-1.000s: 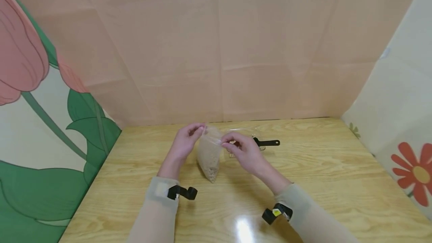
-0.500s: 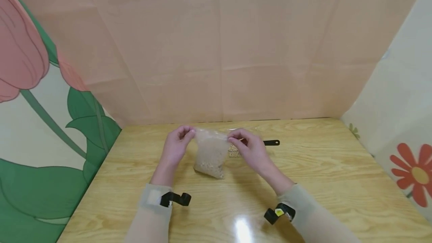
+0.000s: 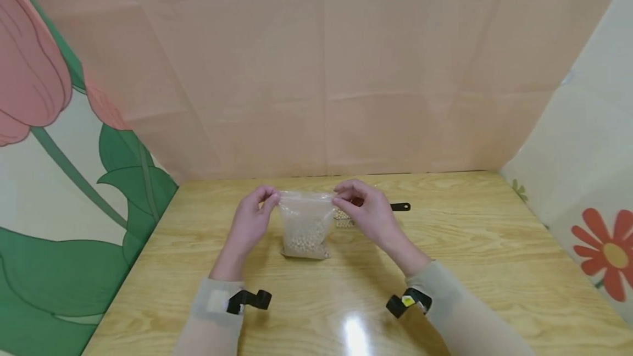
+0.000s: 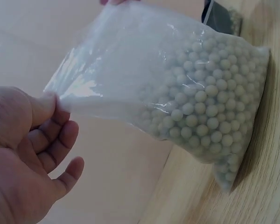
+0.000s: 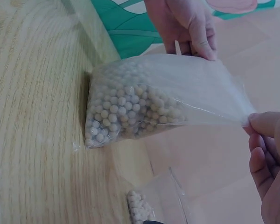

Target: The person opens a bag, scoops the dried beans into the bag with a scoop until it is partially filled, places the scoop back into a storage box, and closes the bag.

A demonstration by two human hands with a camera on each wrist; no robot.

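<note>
A clear plastic bag (image 3: 305,229) of small pale round beads stands upright on the table, its bottom on the wood. Its beads (image 4: 210,102) fill the lower part, while the upper part is drawn taut. My left hand (image 3: 252,216) pinches the top left corner between thumb and forefinger. At the top right corner my right hand (image 3: 368,210) does the same, its thumb (image 5: 266,123) on the film in the right wrist view. Behind the right hand stands a clear container (image 5: 165,196) with more pale beads, partly hidden.
From behind the right hand a black handle (image 3: 401,207) sticks out to the right; what it belongs to is hidden. The wooden table (image 3: 475,246) meets a pink cloth backdrop (image 3: 316,98) at the back. Flower-patterned panels (image 3: 608,251) flank both sides.
The bag has turned from edge-on to facing me and its top is stretched wider. My left hand has moved left and slightly down. The right hand has shifted slightly right.
</note>
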